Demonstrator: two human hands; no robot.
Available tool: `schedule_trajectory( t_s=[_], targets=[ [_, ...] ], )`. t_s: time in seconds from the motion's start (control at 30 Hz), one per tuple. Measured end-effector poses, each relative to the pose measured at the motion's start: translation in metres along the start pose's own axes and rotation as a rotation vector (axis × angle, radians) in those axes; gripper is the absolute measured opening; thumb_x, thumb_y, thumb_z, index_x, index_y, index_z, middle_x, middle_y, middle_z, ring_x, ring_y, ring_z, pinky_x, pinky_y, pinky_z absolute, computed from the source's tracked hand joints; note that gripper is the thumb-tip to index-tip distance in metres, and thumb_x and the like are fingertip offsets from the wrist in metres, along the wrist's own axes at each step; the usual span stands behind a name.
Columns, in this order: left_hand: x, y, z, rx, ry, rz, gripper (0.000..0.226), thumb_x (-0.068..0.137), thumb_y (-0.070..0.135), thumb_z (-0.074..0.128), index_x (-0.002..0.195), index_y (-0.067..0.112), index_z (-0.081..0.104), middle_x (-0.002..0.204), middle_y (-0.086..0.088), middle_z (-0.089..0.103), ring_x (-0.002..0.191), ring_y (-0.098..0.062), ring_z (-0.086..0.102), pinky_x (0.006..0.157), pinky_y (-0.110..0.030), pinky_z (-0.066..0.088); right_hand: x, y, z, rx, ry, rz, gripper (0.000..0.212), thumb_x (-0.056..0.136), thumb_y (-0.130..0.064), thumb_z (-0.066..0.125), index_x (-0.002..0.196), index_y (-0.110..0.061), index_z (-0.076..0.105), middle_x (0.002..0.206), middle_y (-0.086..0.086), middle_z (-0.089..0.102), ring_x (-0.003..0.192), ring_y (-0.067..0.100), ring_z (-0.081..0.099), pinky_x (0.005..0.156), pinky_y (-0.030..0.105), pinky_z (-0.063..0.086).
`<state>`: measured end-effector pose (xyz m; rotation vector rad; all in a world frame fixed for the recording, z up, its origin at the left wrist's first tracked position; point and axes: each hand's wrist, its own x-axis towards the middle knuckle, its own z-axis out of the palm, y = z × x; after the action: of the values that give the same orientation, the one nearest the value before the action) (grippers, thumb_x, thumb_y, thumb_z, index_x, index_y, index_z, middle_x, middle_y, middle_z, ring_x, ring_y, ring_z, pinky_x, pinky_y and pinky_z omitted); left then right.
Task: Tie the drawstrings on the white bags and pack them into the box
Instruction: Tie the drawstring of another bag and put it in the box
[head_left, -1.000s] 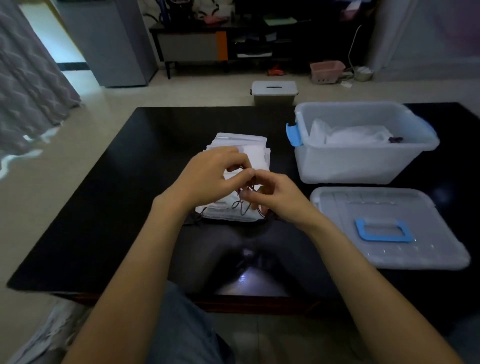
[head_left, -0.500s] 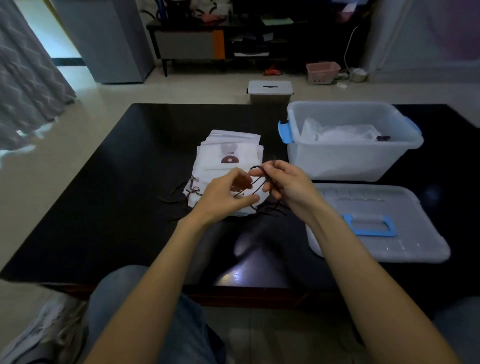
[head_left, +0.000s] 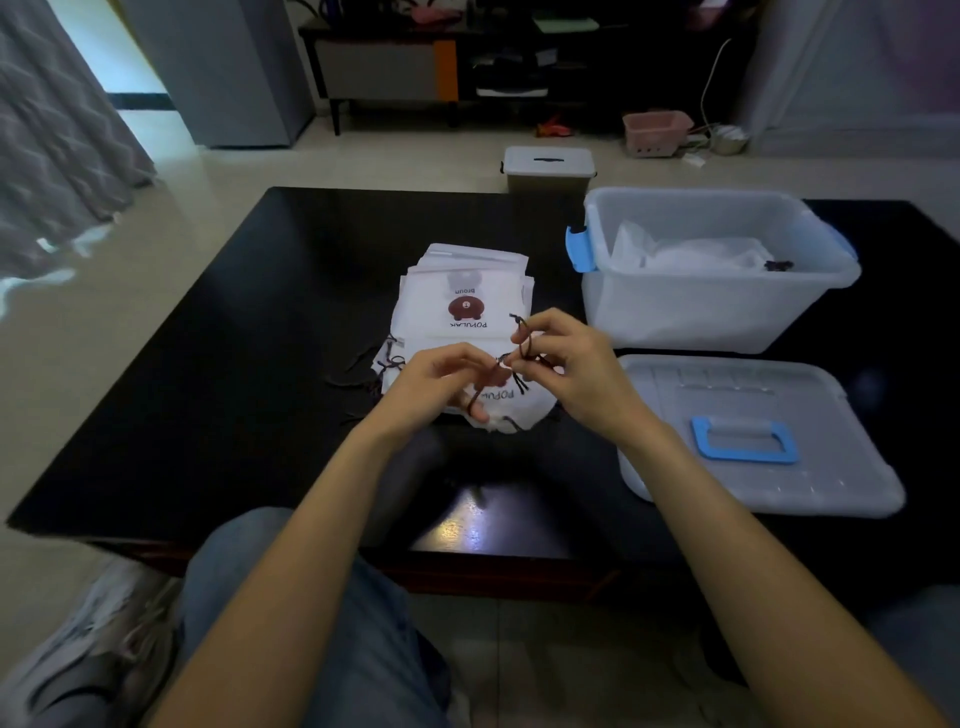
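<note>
Right hand (head_left: 576, 371) raised just above the table, thumb and fingers curled and pinching a thin dark brown drawstring cord (head_left: 521, 340); one knotted cord end sticks up past the fingertips. Left hand (head_left: 436, 387) close beside it, fingers curled, pinching the same cord lower down, a loop of it running across the palm side. Both hands sit over the near end of a stack of flat white fabric drawstring bags (head_left: 467, 306); the top bag carries a round brown bear print and upside-down lettering. Loose dark cord ends trail off the stack's left edge onto the glossy black tabletop (head_left: 234, 338)

Right of the stack, near but not touching: open translucent plastic storage box with blue side latches (head_left: 717, 306), white bags lying crumpled inside and a dark cord knot showing at the right inner side. Just in front of the box, its translucent flat lid with a blue handle (head_left: 753, 441) lies on the table

Beyond the far table edge, on the pale floor: small grey lidded plastic bin (head_left: 549, 169). Further back, a pink basket (head_left: 655, 132) by the wall

Person's knees in blue jeans (head_left: 322, 623) under the near edge
</note>
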<state>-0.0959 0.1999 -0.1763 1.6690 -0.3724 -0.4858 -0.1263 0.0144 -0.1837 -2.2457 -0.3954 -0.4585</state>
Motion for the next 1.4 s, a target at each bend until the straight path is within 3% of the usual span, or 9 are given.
schedule_trajectory(
  t_s=[0.23,0.37,0.47,0.57,0.67,0.8,1.0,1.13,1.4],
  targets=[
    [0.0,-0.005,0.001,0.029,-0.002,0.042,0.017,0.087,0.0,0.061,0.104,0.002,0.063,0.091,-0.021,0.07,0.061,-0.016,0.066,0.063,-0.021,0.053,0.0,-0.006,0.007,0.063,-0.018,-0.032,0.009,0.083,-0.008,0.069,0.085,0.0,0.073,0.096,-0.005,0.052,0.084,0.002,0.056,0.074,0.014,0.049],
    [0.0,-0.01,-0.008,0.049,0.232,0.15,0.008,0.089,0.006,0.06,0.095,0.006,0.066,0.084,-0.004,0.071,0.074,-0.006,0.067,0.071,-0.018,0.051,-0.005,-0.011,0.0,0.396,0.025,0.21,0.009,0.088,-0.01,0.063,0.088,-0.009,0.072,0.095,-0.006,0.062,0.089,0.0,0.059,0.079,0.013,0.045],
    [0.001,-0.012,-0.021,-0.192,0.388,0.13,0.01,0.098,0.015,0.047,0.096,0.013,0.057,0.101,0.002,0.069,0.092,-0.006,0.066,0.08,-0.023,0.051,-0.015,-0.006,-0.004,0.693,0.166,0.409,0.021,0.091,-0.029,0.053,0.084,-0.017,0.067,0.096,-0.006,0.071,0.1,0.008,0.063,0.088,0.023,0.046],
    [-0.004,-0.007,-0.03,-0.676,0.289,0.149,0.024,0.101,0.019,0.035,0.085,0.015,0.052,0.105,0.0,0.071,0.108,-0.018,0.064,0.091,-0.029,0.05,-0.023,-0.001,-0.003,0.998,0.249,0.505,0.034,0.098,-0.029,0.039,0.075,-0.014,0.056,0.097,0.003,0.073,0.104,0.018,0.064,0.095,0.03,0.047],
    [-0.009,-0.005,-0.031,-1.007,0.176,0.132,0.026,0.099,0.019,0.034,0.079,0.014,0.05,0.062,0.003,0.058,0.068,-0.013,0.064,0.087,-0.032,0.054,-0.027,-0.003,-0.002,1.281,0.287,0.588,0.036,0.101,-0.027,0.033,0.07,-0.014,0.046,0.091,0.01,0.072,0.096,0.023,0.067,0.09,0.033,0.052],
    [-0.008,-0.006,-0.029,-0.58,0.233,0.008,0.024,0.098,0.018,0.035,0.074,0.019,0.041,0.051,0.009,0.028,0.041,-0.004,0.022,0.039,-0.016,0.026,-0.033,-0.001,-0.003,1.259,0.368,0.734,0.035,0.101,-0.029,0.036,0.071,-0.014,0.046,0.067,0.003,0.066,0.071,0.017,0.068,0.075,0.03,0.056],
    [-0.015,-0.011,-0.018,0.379,0.237,0.068,0.021,0.089,0.036,0.06,0.077,0.019,0.058,0.064,-0.001,0.05,0.055,-0.009,0.045,0.055,-0.02,0.035,-0.045,0.007,-0.009,1.065,0.378,0.823,0.034,0.101,-0.028,0.039,0.071,-0.015,0.049,0.058,0.0,0.061,0.069,0.015,0.067,0.083,0.034,0.051],
    [-0.021,-0.017,-0.013,0.92,0.154,0.197,0.023,0.08,0.052,0.064,0.079,0.028,0.063,0.064,0.015,0.057,0.063,0.002,0.053,0.059,-0.022,0.039,-0.046,0.007,-0.012,1.123,0.393,0.812,0.035,0.102,-0.028,0.038,0.07,-0.014,0.046,0.053,0.001,0.057,0.074,0.019,0.07,0.085,0.034,0.052],
    [-0.022,-0.032,-0.018,1.088,0.135,0.334,0.029,0.085,0.052,0.053,0.084,0.027,0.068,0.077,0.011,0.06,0.075,-0.012,0.055,0.062,-0.028,0.04,-0.049,0.009,-0.016,0.876,0.423,0.903,0.037,0.101,-0.026,0.041,0.067,-0.014,0.047,0.042,-0.003,0.047,0.047,0.011,0.057,0.072,0.032,0.052]
  ],
)
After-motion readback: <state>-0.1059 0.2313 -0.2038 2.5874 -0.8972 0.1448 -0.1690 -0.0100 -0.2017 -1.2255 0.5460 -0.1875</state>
